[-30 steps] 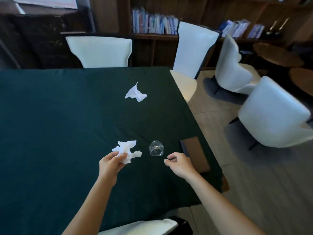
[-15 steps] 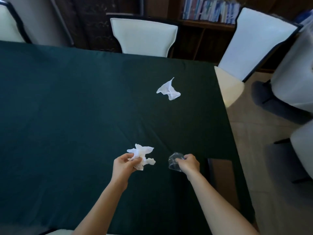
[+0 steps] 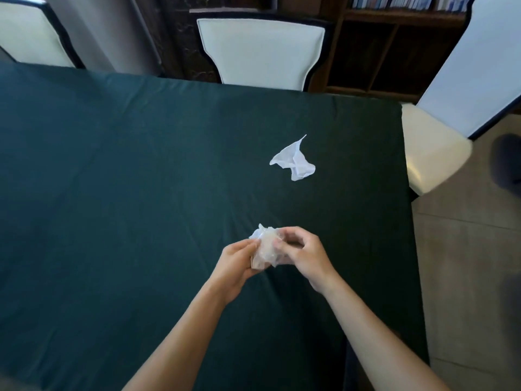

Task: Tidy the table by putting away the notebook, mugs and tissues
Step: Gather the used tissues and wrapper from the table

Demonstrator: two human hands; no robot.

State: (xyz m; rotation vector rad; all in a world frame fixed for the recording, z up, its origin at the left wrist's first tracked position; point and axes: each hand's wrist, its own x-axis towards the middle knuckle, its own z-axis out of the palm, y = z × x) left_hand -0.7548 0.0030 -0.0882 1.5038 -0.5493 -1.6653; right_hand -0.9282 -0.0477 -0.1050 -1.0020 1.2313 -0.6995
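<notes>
Fingers point(image 3: 277, 244) of both my hands were clenched round a clear cup point(image 3: 265, 253) with a crumpled tissue point(image 3: 258, 232) pushed against it, just above the worktop point(image 3: 112, 193), while a second tissue point(image 3: 294, 162) lay uncollected farther off and no notebook showed.

matt dark green cloth tablecloth point(image 3: 141, 179), crumpled white paper tissue point(image 3: 294, 160), clear glossy cup point(image 3: 266, 251)

No legible txt, labels or nos. anywhere; book spines point(image 3: 394, 1) on shelf too blurred.
</notes>
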